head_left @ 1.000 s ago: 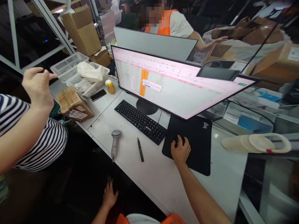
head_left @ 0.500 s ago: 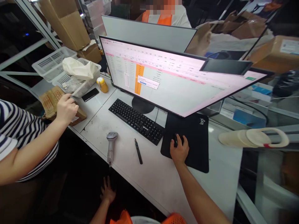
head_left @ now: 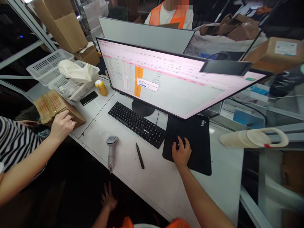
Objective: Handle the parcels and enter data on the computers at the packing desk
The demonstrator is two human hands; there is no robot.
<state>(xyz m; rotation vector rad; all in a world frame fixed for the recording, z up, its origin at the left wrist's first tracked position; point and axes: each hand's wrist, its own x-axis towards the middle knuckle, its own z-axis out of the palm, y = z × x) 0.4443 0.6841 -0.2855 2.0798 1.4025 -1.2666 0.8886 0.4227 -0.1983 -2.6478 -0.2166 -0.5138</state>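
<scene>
**A co-worker's hand point(head_left: 62, 123), raised a second ago, is now down on a cardboard box point(head_left: 48, 103); the wearer's right hand still covers the mouse.**

The right hand point(head_left: 182, 153) curves its fingers over a black mouse point(head_left: 177, 143), towards the left side of a dark mouse pad point(head_left: 199, 158). The left hand point(head_left: 109, 200) hangs beyond the surface point(head_left: 163, 186), fingers spread, holding nothing visible.

A barcode scanner point(head_left: 111, 150) lies with its handle at the near edge; if the left hand came up carelessly, it could knock it off. A finger slip on the mouse might answer the pop-up on the monitor point(head_left: 142, 72) wrongly.

The keyboard point(head_left: 137, 124) limits mouse travel leftward. A pen point(head_left: 139, 155) lies beside the scanner; a cream bottle point(head_left: 244, 139) is near the right edge.
</scene>
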